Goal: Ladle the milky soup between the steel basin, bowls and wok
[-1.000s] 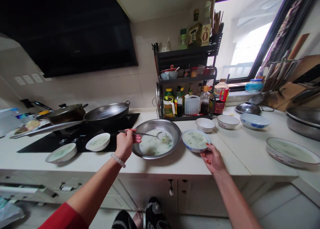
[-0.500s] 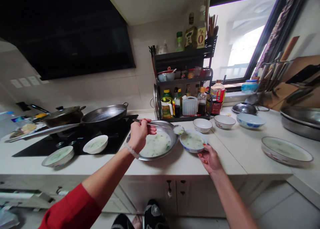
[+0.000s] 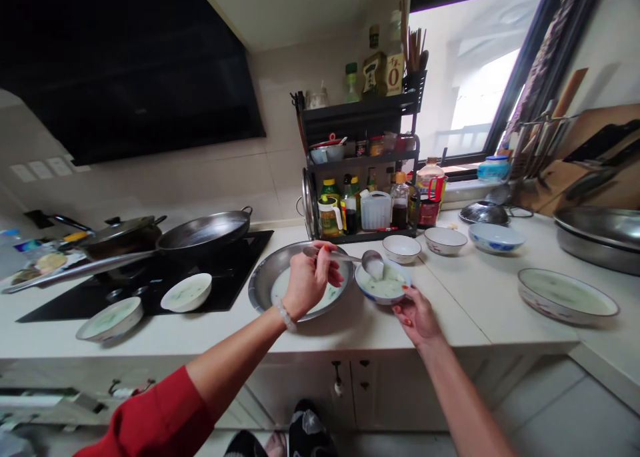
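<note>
My left hand (image 3: pixel 306 280) is closed round the handle of a metal ladle (image 3: pixel 373 262), above a wide metal basin (image 3: pixel 260 287) of pale soup with green bits. The ladle's bowl is tipped over a blue-and-white bowl (image 3: pixel 383 301) that holds the same soup. My right hand (image 3: pixel 417 316) grips that bowl's right rim, thumb on top and fingers underneath. Behind it stand a small white bowl (image 3: pixel 401 249), a patterned bowl (image 3: pixel 446 241) and a blue-rimmed bowl (image 3: pixel 496 238).
Filled bowls stand at left, one near the counter edge (image 3: pixel 110 320) and one by the cooktop (image 3: pixel 186 293); another filled bowl (image 3: pixel 567 297) is at right. A wok (image 3: pixel 205 234) and lidded pot (image 3: pixel 120 236) sit on the cooktop. A condiment rack (image 3: pixel 360 110) stands behind.
My left hand has moved right with the ladle, whose bowl has gone from the near basin's edge to over the held bowl and tipped. My right hand keeps its grip.
</note>
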{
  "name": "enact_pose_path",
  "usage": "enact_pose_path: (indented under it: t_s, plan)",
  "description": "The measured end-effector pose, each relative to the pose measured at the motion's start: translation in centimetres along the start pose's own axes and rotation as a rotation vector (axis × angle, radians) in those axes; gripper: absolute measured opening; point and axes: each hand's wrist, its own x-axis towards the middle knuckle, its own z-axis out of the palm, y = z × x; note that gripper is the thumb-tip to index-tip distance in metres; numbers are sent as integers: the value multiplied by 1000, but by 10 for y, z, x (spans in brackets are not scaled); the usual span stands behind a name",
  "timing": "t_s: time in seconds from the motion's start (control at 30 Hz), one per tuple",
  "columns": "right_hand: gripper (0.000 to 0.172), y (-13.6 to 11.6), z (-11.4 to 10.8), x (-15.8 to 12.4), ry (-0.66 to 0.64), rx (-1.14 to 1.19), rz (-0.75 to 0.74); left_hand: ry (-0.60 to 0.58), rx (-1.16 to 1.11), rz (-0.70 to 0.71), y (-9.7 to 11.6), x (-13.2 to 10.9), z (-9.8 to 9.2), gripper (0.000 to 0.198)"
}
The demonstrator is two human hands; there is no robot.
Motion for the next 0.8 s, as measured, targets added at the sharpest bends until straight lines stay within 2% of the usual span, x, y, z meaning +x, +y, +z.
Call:
enact_pose_path:
  t_s: [0.13,0.23,0.37,0.43,0.53,0.7,0.8]
  plan:
    - [35,2,-2,1,9,0,1,-144,293,335,0,-12,-5,22]
    - [35,2,-3,1,15,-5,6,-218,426,551,0,-19,-9,23]
    - [35,1,-2,1,20,-10,9,-313,539,762,3,-25,-14,27]
    - [35,1,-1,1,24,-14,11,-335,573,819,4,-28,-18,27]
    - [36,0,0,1,31,-20,18,-258,560,774,2,-32,-26,26]
    - [37,-1,2,-1,37,-27,18,40,454,466,-12,-39,-50,22]
    - [35,-1,4,-1,37,-32,14,150,436,280,-20,-44,-67,24]
